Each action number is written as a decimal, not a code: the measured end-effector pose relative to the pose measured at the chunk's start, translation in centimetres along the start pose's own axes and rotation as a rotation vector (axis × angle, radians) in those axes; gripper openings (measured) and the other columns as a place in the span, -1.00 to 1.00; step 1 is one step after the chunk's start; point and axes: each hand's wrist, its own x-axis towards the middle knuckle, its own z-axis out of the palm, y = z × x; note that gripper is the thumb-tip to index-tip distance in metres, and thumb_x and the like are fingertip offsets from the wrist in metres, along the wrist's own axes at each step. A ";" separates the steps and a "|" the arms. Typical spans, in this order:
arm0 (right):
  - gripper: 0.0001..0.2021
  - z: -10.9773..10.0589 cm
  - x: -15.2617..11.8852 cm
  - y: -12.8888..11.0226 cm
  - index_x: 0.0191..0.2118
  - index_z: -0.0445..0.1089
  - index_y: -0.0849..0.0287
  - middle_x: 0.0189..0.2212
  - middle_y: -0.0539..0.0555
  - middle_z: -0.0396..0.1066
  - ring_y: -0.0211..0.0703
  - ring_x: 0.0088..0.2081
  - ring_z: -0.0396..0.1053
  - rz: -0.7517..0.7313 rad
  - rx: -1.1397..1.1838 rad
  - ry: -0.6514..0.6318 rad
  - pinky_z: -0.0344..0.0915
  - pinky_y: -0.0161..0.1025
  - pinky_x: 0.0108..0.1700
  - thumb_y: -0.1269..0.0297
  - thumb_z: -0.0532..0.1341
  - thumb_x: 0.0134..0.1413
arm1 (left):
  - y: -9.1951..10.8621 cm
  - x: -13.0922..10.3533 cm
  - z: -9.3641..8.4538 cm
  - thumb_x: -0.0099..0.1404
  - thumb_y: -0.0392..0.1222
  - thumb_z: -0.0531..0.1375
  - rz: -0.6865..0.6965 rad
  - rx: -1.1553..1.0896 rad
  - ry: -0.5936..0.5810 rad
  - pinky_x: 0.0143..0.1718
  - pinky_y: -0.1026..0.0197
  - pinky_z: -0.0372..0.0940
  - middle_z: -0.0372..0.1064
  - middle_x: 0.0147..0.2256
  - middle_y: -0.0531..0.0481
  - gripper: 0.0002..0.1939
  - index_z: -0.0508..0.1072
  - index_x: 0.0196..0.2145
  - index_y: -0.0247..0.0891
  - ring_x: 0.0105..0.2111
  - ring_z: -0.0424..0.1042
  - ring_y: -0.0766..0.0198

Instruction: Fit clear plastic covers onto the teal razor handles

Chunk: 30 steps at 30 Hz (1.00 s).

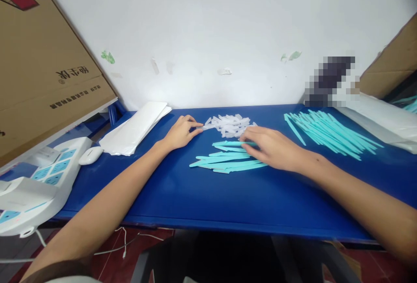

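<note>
My left hand (pixel 183 132) is at the left end of a loose pile of small translucent white pieces (pixel 232 125). Its thumb and index finger are pinched at the tip of one piece (pixel 207 127). Over the right end of a few flat turquoise strips (pixel 224 161) rests my right hand (pixel 269 147), with its fingers bent. A turquoise strip (pixel 228 143) runs in between its thumb and index finger, and the hand hides the far ends of several strips. The kind of the strips and pieces cannot be made out.
A larger heap of turquoise strips (pixel 332 133) lies to the right, beside clear plastic sheeting (pixel 381 115). White flat bags (pixel 137 128) lie on the left of the blue table (pixel 195 200). A white power strip (pixel 70 174), a small white case (pixel 91 155) and a cardboard box (pixel 42 57) stand further left.
</note>
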 end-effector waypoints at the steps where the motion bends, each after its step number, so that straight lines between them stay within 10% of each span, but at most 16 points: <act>1: -0.72 -0.1 0.0 0.0 -0.12 0.41 0.17 -0.17 0.20 0.51 0.02 -0.20 0.46 0.010 0.021 0.032 0.29 -0.12 -0.18 0.19 0.00 0.41 | 0.0 -0.2 0.1 0.49 0.17 0.01 -0.002 -0.012 0.010 0.16 -0.10 0.23 0.38 0.01 -0.22 -0.46 0.56 0.12 -0.20 0.03 0.35 -0.02; 30: -0.67 1.2 0.0 0.5 0.11 0.27 0.15 -0.24 0.16 0.52 0.05 -0.24 0.49 0.193 0.132 0.064 0.32 -0.10 -0.23 0.16 -0.12 0.48 | 2.6 -1.0 -2.9 0.28 -0.24 0.14 0.220 0.096 -0.091 -0.24 0.17 0.28 0.59 -0.25 -0.15 -0.74 0.62 -0.20 -0.31 -0.29 0.52 0.14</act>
